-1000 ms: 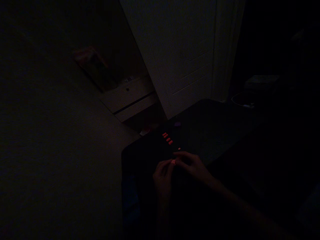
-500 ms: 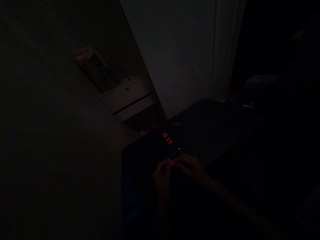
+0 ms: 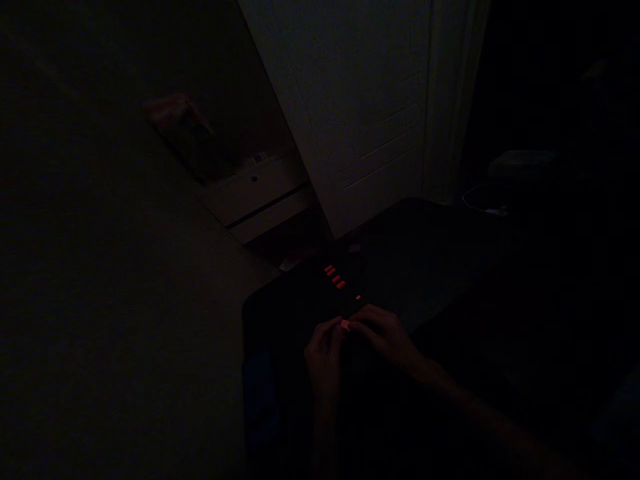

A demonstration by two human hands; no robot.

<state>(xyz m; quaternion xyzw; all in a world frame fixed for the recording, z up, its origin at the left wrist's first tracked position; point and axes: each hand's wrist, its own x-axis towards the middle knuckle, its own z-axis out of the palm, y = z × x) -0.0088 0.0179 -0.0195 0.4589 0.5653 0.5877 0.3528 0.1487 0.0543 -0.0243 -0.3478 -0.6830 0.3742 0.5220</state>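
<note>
Over the dark table [image 3: 400, 267], my left hand [image 3: 324, 348] pinches a small pale reddish piece [image 3: 345, 325] between its fingertips. My right hand [image 3: 383, 332] has its fingertips closed on the piece's other side. The room is very dim, and the piece's exact kind cannot be made out. Beyond my hands lie several small red blocks [image 3: 341, 285] in a slanting row. A tiny pale piece [image 3: 358, 297] rests by itself just past my right hand's fingers.
A dim purplish item [image 3: 355, 248] lies near the table's far edge. Behind the table stand a pale door [image 3: 370, 133] and a drawer unit [image 3: 265, 190]. A white cable [image 3: 493, 211] and a flat box [image 3: 523, 160] are at the right. Something blue [image 3: 260, 393] is at the lower left.
The small piece shows more plainly between my fingertips, as my right fingers have shifted slightly. The red blocks have stayed put. The picture is a little darker.
</note>
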